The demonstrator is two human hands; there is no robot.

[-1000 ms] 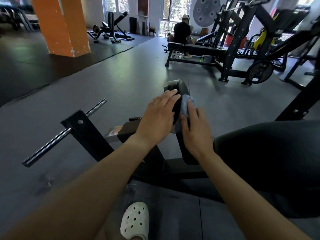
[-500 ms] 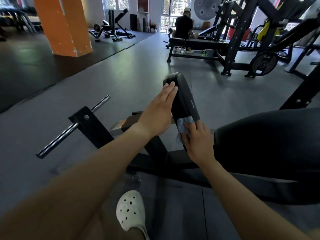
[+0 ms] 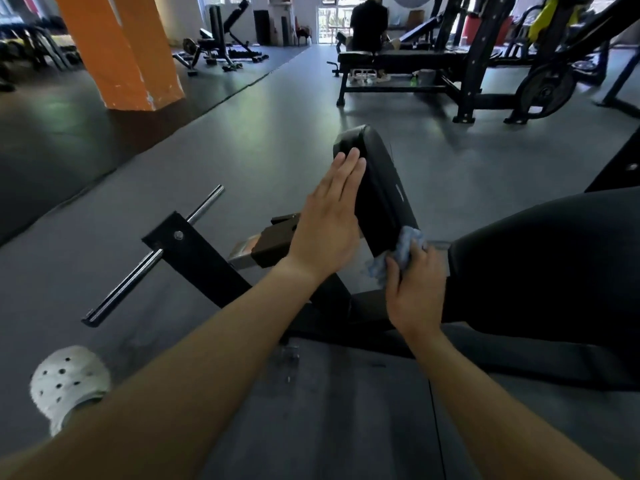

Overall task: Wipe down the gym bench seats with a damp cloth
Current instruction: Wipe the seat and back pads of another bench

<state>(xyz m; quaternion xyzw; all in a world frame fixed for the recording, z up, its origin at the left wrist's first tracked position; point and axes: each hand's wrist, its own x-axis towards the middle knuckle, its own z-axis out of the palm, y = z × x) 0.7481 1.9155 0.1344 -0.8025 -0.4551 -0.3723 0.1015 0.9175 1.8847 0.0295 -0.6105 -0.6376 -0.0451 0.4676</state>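
Note:
A narrow black upright pad [image 3: 377,188] stands on a black machine frame in the middle of the view. My left hand [image 3: 329,223] lies flat with straight fingers against the pad's left side. My right hand [image 3: 415,285] grips a crumpled light blue cloth [image 3: 401,249] and presses it on the pad's lower right edge. A wide black seat pad [image 3: 547,265] lies just right of my right hand.
A chrome bar [image 3: 152,258] runs through a black bracket at left. My white perforated clog [image 3: 65,382] stands on the grey rubber floor at lower left. An orange pillar [image 3: 121,50] rises at back left. A person in black [image 3: 369,22] sits on a far bench among black racks.
My right hand has slid the cloth down the pad from near its top to its lower edge. My left hand has stayed on the pad's left side. The view has tilted down.

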